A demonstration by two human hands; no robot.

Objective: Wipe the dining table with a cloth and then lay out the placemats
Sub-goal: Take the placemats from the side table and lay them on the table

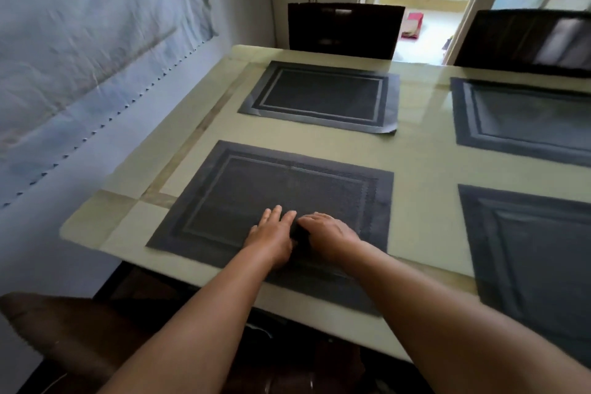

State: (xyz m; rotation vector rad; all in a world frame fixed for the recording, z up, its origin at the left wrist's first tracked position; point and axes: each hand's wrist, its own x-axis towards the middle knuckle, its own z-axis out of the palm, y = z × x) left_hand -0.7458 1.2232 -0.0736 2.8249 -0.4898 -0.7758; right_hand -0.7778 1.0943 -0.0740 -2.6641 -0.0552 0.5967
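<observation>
Hands lie flat with fingers spread, the left hand (pixel 271 235) and right hand (pixel 326 233) side by side, pressing on the near-left dark grey rectangular woven placemat (pixel 240 189). Three matching placemats lie apart on the glossy pale-green surface (pixel 422 150).

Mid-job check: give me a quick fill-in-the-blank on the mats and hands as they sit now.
1. The number of placemats showing on the table is ____.
2. Both hands rest on the near ____ placemat.
3. The left hand lies flat with its fingers ____.
4. At the far side stand two dark ____.

Missing words: four; left; extended; chairs
</observation>
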